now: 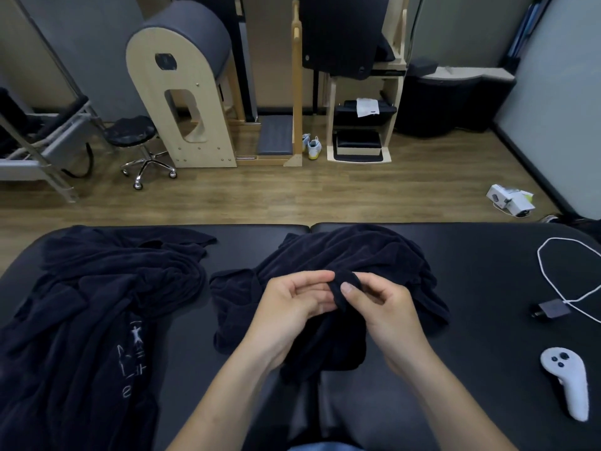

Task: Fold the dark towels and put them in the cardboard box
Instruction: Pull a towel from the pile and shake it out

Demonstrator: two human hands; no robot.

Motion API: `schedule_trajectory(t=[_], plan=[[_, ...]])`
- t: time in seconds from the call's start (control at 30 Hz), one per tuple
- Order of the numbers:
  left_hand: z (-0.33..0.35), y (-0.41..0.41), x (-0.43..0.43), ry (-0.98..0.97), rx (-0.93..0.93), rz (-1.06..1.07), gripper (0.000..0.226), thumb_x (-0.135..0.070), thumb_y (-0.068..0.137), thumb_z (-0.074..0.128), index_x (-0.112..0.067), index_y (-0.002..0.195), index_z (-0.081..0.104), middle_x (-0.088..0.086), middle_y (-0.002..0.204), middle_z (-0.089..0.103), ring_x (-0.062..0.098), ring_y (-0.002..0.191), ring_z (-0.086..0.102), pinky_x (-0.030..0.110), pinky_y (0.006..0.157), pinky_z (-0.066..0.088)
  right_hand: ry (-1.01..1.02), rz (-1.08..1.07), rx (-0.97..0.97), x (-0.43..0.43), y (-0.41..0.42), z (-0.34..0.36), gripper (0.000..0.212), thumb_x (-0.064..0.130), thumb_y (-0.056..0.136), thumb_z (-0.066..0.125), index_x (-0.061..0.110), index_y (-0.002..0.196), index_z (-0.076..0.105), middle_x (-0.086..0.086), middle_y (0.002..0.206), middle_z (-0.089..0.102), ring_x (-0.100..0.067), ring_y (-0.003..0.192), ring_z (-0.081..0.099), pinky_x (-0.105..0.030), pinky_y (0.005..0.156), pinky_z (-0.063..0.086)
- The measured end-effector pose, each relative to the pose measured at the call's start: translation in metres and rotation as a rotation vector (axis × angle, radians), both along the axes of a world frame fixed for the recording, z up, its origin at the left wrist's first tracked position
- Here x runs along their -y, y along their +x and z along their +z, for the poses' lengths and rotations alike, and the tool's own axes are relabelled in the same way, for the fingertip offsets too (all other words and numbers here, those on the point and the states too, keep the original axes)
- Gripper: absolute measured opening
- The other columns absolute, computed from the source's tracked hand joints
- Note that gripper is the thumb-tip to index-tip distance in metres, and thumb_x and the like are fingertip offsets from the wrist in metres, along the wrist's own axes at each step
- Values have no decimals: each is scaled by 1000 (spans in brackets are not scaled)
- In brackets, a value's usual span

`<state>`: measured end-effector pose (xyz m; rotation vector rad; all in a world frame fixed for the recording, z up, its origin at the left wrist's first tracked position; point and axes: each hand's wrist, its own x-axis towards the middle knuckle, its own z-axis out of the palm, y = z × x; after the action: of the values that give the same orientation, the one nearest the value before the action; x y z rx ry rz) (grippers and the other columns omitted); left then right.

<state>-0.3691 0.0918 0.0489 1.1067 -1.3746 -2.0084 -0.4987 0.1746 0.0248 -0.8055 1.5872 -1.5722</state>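
Observation:
A crumpled dark towel lies bunched at the middle of the black padded table. My right hand pinches a fold of its edge between thumb and fingers. My left hand holds the same fold from the left, fingers curled against the cloth. A second dark towel with pale printed lettering sprawls over the table's left side, touching neither hand. No cardboard box is in view.
A white hand controller lies at the table's right edge. Behind it sit a small dark charger and a looped white cable. Beyond the table are wooden floor, a rolling stool, wooden exercise frames and small white boxes.

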Motion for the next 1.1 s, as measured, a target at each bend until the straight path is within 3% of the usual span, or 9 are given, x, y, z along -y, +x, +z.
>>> schedule_trajectory(t=[0.1,0.23,0.3,0.57,0.7,0.83,0.9,1.0,1.1], plan=[[-9,1,0,-119,66,18,28,11,81,69,-5,103,73,15,89,76,24,86,74,29,81,59,-7,27,3,-1,3,-3,14,3,90,67,11,96,76,-6,93,77,-18,90,72,-26,81,55],[-12,0,-2,-212,142,118,9,-5,78,80,-9,84,75,6,70,69,13,65,64,24,54,52,-49,77,23,1,5,3,15,1,89,66,12,93,75,-2,89,76,-9,85,70,-20,77,53],[-11,1,-3,-252,150,175,8,-7,80,79,-13,78,74,-3,63,67,6,61,61,22,52,48,-61,103,28,5,4,9,20,-1,87,68,17,92,74,1,87,75,-5,82,68,-17,75,52],[-7,-4,0,-399,36,256,18,-7,85,73,-16,70,69,-5,65,62,5,61,51,19,60,43,-91,132,17,11,7,16,18,10,83,74,17,98,67,9,76,64,-4,69,58,-17,64,47],[-11,-5,8,-446,52,203,10,-22,75,68,-23,68,61,-6,95,70,7,87,63,24,79,48,-63,221,-76,17,3,22,25,13,78,78,18,98,62,-5,83,64,-16,75,59,-33,75,54],[-10,-4,19,-394,-58,-81,17,-25,86,65,-16,99,62,2,98,73,12,95,65,33,87,50,-144,168,-133,22,-12,37,25,-10,86,65,14,91,67,8,76,68,-1,73,61,-17,72,50],[-5,-10,20,-497,-51,-168,20,-20,92,61,-13,109,68,6,103,73,14,97,66,35,89,51,-199,105,-96,24,-19,41,25,-11,87,61,13,91,68,10,76,69,0,73,62,-15,71,49],[12,-24,22,-596,-83,-88,18,-13,90,60,-18,99,74,-1,93,74,9,89,66,27,82,51,-233,72,-59,25,-21,39,23,4,80,72,19,96,64,2,86,72,-10,81,67,-23,76,54],[37,-30,33,-565,-182,26,20,-10,79,67,-29,77,75,-9,77,71,5,75,64,21,74,50,-149,71,-190,26,-22,21,34,12,73,81,18,99,60,-10,90,73,-26,84,70,-34,78,56]])
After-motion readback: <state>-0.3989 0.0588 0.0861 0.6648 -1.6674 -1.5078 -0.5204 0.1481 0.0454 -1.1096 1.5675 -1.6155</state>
